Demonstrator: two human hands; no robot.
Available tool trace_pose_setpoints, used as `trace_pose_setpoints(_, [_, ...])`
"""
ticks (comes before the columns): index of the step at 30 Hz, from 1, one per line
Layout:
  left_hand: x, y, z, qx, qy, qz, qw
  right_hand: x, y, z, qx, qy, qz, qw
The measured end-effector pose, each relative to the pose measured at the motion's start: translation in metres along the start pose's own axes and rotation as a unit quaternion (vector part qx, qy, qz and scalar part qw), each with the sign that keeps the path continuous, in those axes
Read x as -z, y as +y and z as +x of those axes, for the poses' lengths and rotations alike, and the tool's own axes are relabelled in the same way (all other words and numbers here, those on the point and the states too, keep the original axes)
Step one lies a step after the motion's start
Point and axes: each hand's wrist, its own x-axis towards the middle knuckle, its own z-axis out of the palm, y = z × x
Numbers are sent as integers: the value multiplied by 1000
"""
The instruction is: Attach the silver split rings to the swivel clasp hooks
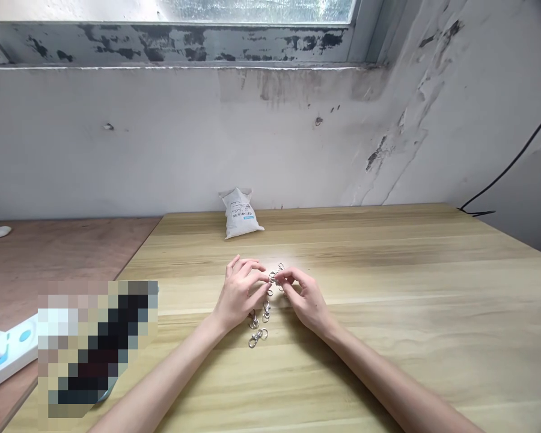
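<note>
My left hand [238, 294] and my right hand [304, 296] meet above the middle of a light wooden table [388, 288]. Both pinch the same small metal clasp [273, 278] between thumb and fingertips. Three more silver swivel clasps lie on the wood just under my hands: one [257, 337] nearest me, another [266, 310] and one [253, 320] partly hidden by my left wrist. A metal ring [281, 266] shows just beyond my fingers.
A small white sealed bag [240, 212] with a blue label stands at the table's far edge against the white wall. A reddish-brown board [49, 252] adjoins on the left, with a white and blue device [4, 355] on it. A black cable [505, 174] hangs at the right.
</note>
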Motion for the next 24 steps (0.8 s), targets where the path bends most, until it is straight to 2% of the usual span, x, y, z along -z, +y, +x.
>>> trace_pose_setpoints(8, [3, -3, 3, 82, 2, -89, 993, 1, -3, 1, 6, -9, -3, 1000])
trace_pose_setpoints(12, [5, -4, 2, 95, 13, -92, 991, 1, -1, 0, 12, -16, -17, 1000])
trace_pose_setpoints(14, [4, -2, 2, 76, 24, -46, 996, 1, 1, -1, 15, -18, -31, 999])
trace_pose_setpoints(16, [1, 2, 1, 18, 39, 48, 998, 0, 2, -2, 24, -20, -49, 998])
trace_pose_setpoints(20, [-8, 13, -2, -116, 73, 230, 963, 0, 0, -3, 64, -34, -86, 994])
trace_pose_setpoints(22, [-9, 16, -3, -123, 75, 250, 957, 0, -1, -3, 77, -38, -96, 992])
trace_pose_setpoints(24, [-7, 16, -3, -87, 61, 227, 968, 0, -1, -4, 81, -38, -99, 991])
